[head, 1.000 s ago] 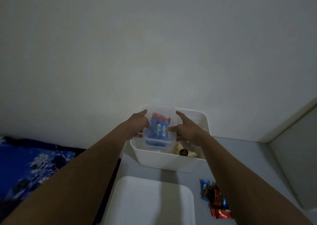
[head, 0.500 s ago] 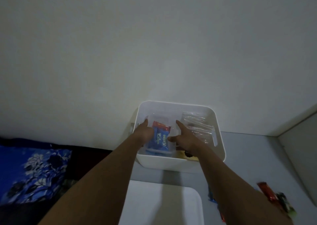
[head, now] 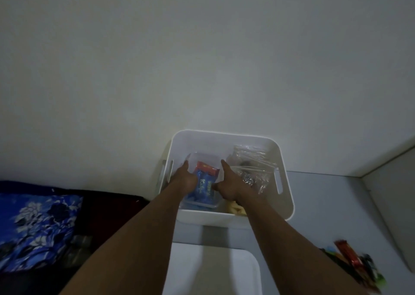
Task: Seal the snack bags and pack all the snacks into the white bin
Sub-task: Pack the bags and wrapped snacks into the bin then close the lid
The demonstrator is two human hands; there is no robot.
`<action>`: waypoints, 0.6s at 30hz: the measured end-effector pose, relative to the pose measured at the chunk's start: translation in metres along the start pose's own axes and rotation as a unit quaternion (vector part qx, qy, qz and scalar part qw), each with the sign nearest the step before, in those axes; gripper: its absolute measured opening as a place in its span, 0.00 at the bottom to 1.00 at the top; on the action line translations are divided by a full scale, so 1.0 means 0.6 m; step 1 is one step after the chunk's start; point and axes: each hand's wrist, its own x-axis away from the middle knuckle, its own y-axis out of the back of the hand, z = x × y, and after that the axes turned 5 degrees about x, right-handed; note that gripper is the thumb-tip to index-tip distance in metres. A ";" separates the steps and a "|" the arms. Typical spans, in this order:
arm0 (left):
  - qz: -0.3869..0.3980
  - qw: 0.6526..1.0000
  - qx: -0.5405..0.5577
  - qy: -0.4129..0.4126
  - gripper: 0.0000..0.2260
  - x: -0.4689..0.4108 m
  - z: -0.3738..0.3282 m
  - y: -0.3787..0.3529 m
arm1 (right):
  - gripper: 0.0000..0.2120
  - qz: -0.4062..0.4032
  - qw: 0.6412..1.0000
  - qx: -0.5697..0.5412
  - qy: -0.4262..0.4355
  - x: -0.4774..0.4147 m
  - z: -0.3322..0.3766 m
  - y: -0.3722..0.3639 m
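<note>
Clear container [head: 199,204] of blue and red snack packets [head: 203,186]: in left half of white bin [head: 224,134], held between both hands. Left hand [head: 183,180] grips its left side; right hand [head: 231,186] grips its right side. Clear zip bags [head: 253,166]: right half of bin, just beside right hand. Bin stands on grey tabletop [head: 318,207]. Loose wrapped snacks [head: 352,261]: tabletop, well apart from bin, near right

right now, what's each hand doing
Left hand: holds the clear container by its left side.
Right hand: holds the same container by its right side.
</note>
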 end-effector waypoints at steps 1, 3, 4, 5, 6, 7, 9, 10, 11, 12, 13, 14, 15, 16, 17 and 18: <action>-0.002 1.000 -0.010 -0.006 0.32 -0.018 0.011 -0.004 | 0.45 0.002 1.000 0.004 0.010 -0.002 0.000 0.002; -0.007 0.999 -0.048 -0.017 0.31 0.018 -0.024 -0.003 | 0.43 -0.013 0.999 0.029 0.014 0.058 0.061 0.020; -0.017 0.997 -0.065 -0.026 0.31 0.033 -0.038 -0.002 | 0.42 -0.013 0.999 0.045 0.011 0.080 0.079 0.028; -0.024 0.996 -0.085 -0.033 0.30 0.051 -0.055 -0.003 | 0.40 -0.012 0.999 0.052 0.008 0.094 0.090 0.035; -0.032 0.994 -0.098 -0.036 0.30 0.064 -0.067 -0.003 | 0.38 -0.016 0.997 0.070 0.010 0.106 0.098 0.043; -0.043 0.992 -0.116 -0.040 0.29 0.074 -0.077 -0.004 | 0.35 -0.024 0.997 0.078 0.010 0.115 0.102 0.051; -0.055 0.984 -0.154 -0.067 0.27 0.094 -0.095 -0.009 | 0.27 -0.037 0.995 0.086 0.029 0.139 0.110 0.069; -0.054 0.982 -0.162 -0.083 0.25 0.099 -0.100 -0.011 | 0.26 -0.041 0.994 0.098 0.038 0.155 0.116 0.079; -0.056 0.978 -0.172 -0.101 0.24 0.109 -0.106 -0.015 | 0.26 -0.043 0.992 0.108 0.040 0.167 0.118 0.089; -0.056 0.976 -0.179 -0.107 0.26 0.119 -0.111 -0.019 | 0.27 -0.050 0.989 0.132 0.044 0.181 0.120 0.100; -0.055 0.974 -0.186 -0.114 0.29 0.132 -0.118 -0.024 | 0.28 -0.058 0.986 0.149 0.045 0.194 0.119 0.111; -0.058 0.972 -0.194 -0.118 0.31 0.145 -0.123 -0.031 | 0.28 -0.068 0.983 0.166 0.048 0.212 0.116 0.122; -0.064 0.969 -0.203 -0.127 0.31 0.163 -0.129 -0.039 | 0.28 -0.076 0.981 0.169 0.048 0.225 0.109 0.132; -0.071 0.966 -0.207 -0.135 0.32 0.179 -0.133 -0.048 | 0.27 -0.081 0.979 0.177 0.054 0.245 0.103 0.144; -0.076 0.964 -0.210 -0.144 0.31 0.197 -0.136 -0.059 | 0.24 -0.082 0.979 0.180 0.057 0.262 0.094 0.157; -0.078 0.962 -0.215 -0.149 0.31 0.212 -0.136 -0.071 | 0.21 -0.082 0.976 0.191 0.062 0.285 0.084 0.171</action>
